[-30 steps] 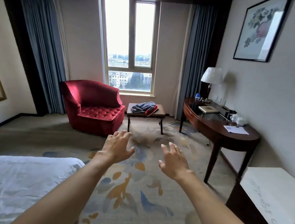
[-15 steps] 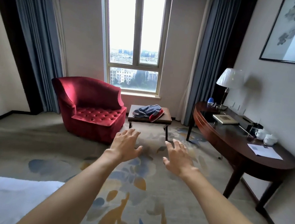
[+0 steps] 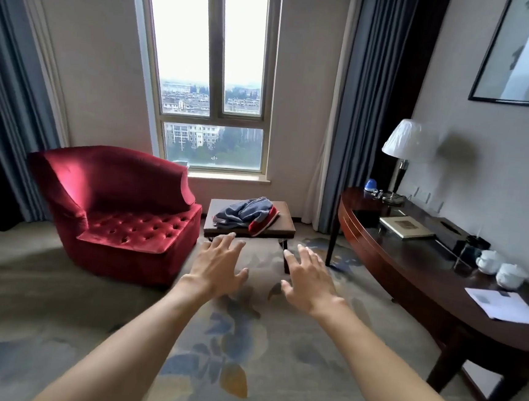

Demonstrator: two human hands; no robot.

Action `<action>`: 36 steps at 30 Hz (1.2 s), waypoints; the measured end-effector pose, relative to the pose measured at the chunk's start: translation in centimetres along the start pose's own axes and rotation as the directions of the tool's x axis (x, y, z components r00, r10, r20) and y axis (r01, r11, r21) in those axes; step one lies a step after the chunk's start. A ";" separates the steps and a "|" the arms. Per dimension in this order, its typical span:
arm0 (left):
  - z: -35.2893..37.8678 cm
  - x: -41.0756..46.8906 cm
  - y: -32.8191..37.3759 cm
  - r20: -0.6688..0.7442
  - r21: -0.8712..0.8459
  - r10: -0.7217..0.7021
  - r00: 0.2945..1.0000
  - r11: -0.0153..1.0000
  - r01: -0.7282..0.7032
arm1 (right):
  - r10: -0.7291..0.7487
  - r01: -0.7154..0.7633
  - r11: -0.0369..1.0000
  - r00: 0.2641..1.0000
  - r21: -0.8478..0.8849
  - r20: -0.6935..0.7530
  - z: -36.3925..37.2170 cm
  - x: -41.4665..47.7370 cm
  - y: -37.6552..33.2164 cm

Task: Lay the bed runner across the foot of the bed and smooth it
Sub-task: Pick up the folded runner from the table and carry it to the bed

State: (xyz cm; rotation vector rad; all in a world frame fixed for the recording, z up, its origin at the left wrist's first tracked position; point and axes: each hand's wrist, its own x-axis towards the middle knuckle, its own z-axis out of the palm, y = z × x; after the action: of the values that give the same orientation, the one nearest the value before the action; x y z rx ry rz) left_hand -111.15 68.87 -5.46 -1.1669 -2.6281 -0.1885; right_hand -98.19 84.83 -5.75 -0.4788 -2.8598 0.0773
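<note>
Both hands empty. Left hand and right hand reach forward, fingers spread and straight, just short of the low table.

Bed runner: I take it to be the crumpled blue-grey cloth with a red-and-white edge, heaped on that table.

Judgement: soft, light, limp; it would sag and trail if lifted at one point. Find a short edge, pinch a corner in each hand.

Bed not in view.

Writing: none legible. Paper on the desk, right of the table, too blurred.
</note>
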 end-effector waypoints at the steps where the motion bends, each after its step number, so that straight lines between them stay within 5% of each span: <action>1: 0.8 2.2 -0.4 -0.012 0.014 0.002 1.000 1.000 -0.001 | -0.007 0.007 1.000 1.000 -0.004 -0.006 0.5 2.2 0.8; 19: 10.7 30.2 -10.4 -0.069 0.133 -0.075 0.995 0.988 0.084 | -0.171 0.172 0.985 0.985 0.010 -0.022 9.5 33.4 6.8; 36: 19.1 52.8 -18.2 -0.055 0.095 -0.090 0.994 0.991 0.095 | -0.148 0.148 0.989 0.989 0.018 0.002 16.2 56.6 12.8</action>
State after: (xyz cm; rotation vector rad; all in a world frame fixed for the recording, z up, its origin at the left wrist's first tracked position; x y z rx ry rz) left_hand -162.14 98.36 -8.86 -0.9970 -2.6169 -0.1041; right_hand -150.02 115.22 -9.83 -0.2624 -2.8851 0.0769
